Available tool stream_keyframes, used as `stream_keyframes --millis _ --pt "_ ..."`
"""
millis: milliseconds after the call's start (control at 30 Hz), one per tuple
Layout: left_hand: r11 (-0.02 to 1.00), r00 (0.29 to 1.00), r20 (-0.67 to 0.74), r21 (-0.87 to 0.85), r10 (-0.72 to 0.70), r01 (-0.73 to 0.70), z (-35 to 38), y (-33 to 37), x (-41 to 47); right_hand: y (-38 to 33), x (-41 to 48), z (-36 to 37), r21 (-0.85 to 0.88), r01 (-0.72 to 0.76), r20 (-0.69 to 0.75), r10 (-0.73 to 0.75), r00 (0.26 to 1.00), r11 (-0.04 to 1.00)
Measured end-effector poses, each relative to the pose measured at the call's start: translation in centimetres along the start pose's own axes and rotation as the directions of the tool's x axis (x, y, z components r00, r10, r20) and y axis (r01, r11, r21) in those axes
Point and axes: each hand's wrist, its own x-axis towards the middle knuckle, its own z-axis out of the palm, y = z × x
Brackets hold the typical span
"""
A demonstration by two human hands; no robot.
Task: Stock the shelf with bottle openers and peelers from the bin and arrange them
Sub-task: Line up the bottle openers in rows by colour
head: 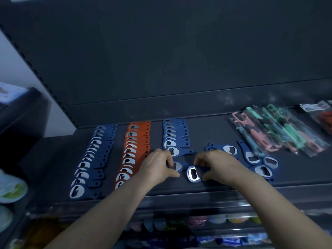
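Observation:
On the dark shelf (206, 186) lie three overlapping rows of bottle openers: a blue row (91, 159) at the left, an orange row (133, 150) beside it, and a shorter blue row (173, 137) in the middle. My left hand (158, 166) pinches a blue opener (178, 165) at the near end of that short row. My right hand (217, 165) holds another blue opener (193, 174) by its handle, its metal head pointing left. Several loose blue openers (255, 159) lie scattered to the right of my right hand.
Packaged peelers in pink, teal and blue (276, 133) lie in a pile at the back right, with a packet of red items (323, 115) beyond them. Lower shelves (197, 223) hold colourful goods. A round green-and-white pack (10, 189) sits at the left edge.

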Motion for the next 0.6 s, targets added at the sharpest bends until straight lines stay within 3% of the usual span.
stream_keyframes --millis 200,467,600 --pt "0.984 0.991 0.061 -0.127 -0.122 0.129 0.0 0.5 -0.6 -0.2 0.1 0.0 -0.021 0.050 0.013 -0.050 0.999 0.999" --pt "0.999 0.989 -0.148 -0.053 -0.019 0.011 0.3 0.5 0.9 0.1 -0.5 0.9 -0.012 0.121 -0.108 -0.122 0.987 0.993" --pt "0.996 0.985 -0.167 -0.087 -0.046 0.031 0.4 0.1 2.2 -0.3 0.3 1.3 -0.047 0.124 -0.156 -0.130 0.979 0.991"
